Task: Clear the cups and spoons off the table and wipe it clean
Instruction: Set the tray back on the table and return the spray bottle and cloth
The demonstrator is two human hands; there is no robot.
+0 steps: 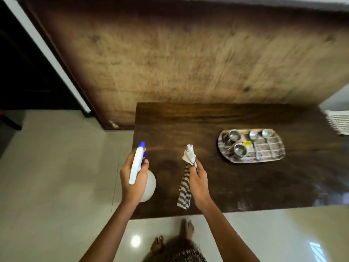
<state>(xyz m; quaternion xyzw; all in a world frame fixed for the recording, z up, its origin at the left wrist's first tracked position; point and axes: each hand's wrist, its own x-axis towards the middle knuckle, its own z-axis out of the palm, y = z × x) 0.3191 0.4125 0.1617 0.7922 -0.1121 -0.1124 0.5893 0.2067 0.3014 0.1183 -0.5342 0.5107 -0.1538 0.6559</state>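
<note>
Holding a spray bottle [139, 173], the left hand [133, 183] wraps its fingers tight. The right hand [198, 183] grips a striped cloth [185, 190]. Four cups [240, 149] sit on a tray [272, 151] on the table [245, 182]. Spraying the bare wood probably comes next, then wiping.

We list: table [236, 186], dark wood, polished, glossy toward its right edge; four cups [240, 149], shiny metal; tray [272, 159], patterned, satin sheen; spray bottle [149, 186], white plastic, matt, with blue plastic nozzle; cloth [184, 193], striped woven fabric, soft; floor [56, 186], pale tile, highly glossy; wall panel [188, 53], wood, worn matt.
</note>
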